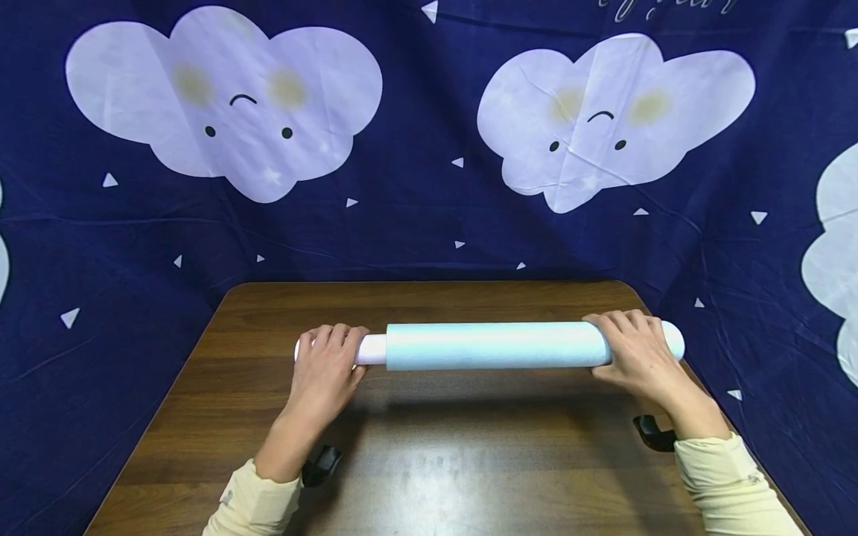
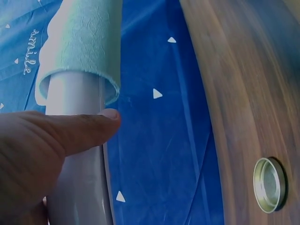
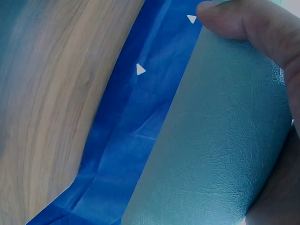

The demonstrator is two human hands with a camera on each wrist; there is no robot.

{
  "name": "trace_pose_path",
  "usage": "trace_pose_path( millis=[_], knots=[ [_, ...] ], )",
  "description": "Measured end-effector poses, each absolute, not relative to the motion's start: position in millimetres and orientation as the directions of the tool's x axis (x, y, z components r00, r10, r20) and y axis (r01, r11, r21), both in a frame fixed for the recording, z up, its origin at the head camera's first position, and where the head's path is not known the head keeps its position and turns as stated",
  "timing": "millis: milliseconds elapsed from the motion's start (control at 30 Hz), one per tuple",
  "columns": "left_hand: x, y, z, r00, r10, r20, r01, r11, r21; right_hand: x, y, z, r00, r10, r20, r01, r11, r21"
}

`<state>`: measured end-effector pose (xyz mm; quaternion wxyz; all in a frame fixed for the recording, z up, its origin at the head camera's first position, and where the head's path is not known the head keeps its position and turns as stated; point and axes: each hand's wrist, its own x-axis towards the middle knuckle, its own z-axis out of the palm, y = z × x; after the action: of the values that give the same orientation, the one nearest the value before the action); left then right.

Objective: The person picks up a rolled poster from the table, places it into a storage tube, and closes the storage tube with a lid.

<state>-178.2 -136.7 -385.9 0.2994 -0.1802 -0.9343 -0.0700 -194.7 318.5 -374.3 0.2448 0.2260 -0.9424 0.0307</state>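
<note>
A white tube lies level above the table, wrapped in a light blue sleeve with a finely wrinkled surface. My left hand grips the bare left end of the tube. In the left wrist view its thumb crosses the tube just below the sleeve's open edge, where a gap shows between sleeve and tube. With my right hand I grip the sleeve near its right end, fingers over the top. A rounded white end sticks out past that hand. My palms hide parts of both ends.
Beneath is a brown wooden table with the roll's shadow on it. A gold-coloured metal lid lies on it in the left wrist view. A dark blue cloth with white clouds hangs behind. Black pieces sit by both wrists.
</note>
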Motion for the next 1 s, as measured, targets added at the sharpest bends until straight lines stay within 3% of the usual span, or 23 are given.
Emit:
trace_pose_path(
  millis=[1000],
  knots=[
    [-178,-122,-389,-0.744,0.312,0.591,0.385,0.923,-0.003,-194,314,-373,-0.744,-0.430,0.511,-0.454,0.887,0.085]
  ],
)
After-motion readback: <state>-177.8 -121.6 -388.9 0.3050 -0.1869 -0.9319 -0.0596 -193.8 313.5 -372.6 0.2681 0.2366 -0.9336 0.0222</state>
